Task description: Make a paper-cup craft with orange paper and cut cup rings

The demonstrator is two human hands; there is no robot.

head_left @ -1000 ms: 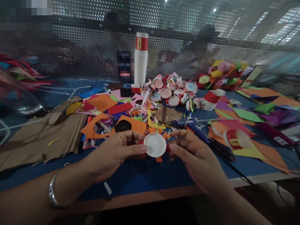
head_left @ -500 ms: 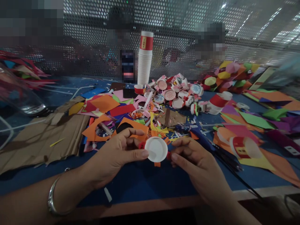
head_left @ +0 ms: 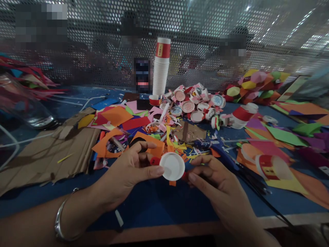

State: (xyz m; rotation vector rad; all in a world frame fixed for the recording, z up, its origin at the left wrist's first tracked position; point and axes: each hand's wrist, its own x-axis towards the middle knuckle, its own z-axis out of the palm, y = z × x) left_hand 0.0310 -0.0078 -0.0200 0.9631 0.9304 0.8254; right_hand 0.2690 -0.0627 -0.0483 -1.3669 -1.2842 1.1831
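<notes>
Fingers [head_left: 151, 173] of the left hand [head_left: 120, 178] pinch a shallow white paper cup [head_left: 172, 166] by its left side, its mouth toward me, above the blue table [head_left: 146, 211]. Those of the right hand [head_left: 218, 185] seem closed on a red tab [head_left: 185, 176] opposite. I'd judge the tabs are being handled; the next move calls for light pressure, lest the paper crease. Beyond, a tall cup stack [head_left: 161, 77] bears a gold label [head_left: 159, 50], its characters too small to read.
</notes>
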